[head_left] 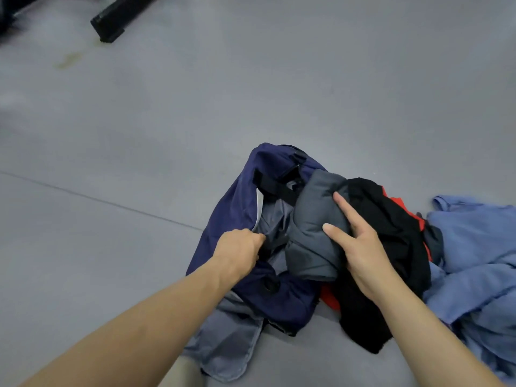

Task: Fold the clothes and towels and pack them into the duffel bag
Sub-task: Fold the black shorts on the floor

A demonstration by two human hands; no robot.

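A navy duffel bag (240, 202) with black straps and a grey lining lies open on the grey floor. My left hand (240, 247) grips the near edge of its opening, holding it apart. A folded grey garment (312, 233) sits partly inside the opening. My right hand (360, 241) rests on that garment's right side with forefinger and thumb stretched out over it; its other fingers are hidden behind the cloth. A black garment (388, 236) lies against the bag under my right wrist, with red cloth (331, 298) beneath it.
A heap of light blue clothes (480, 263) lies on the floor at the right. A grey-blue piece of cloth (229, 342) spreads in front of the bag. A black furniture leg (117, 18) stands far back at the upper left.
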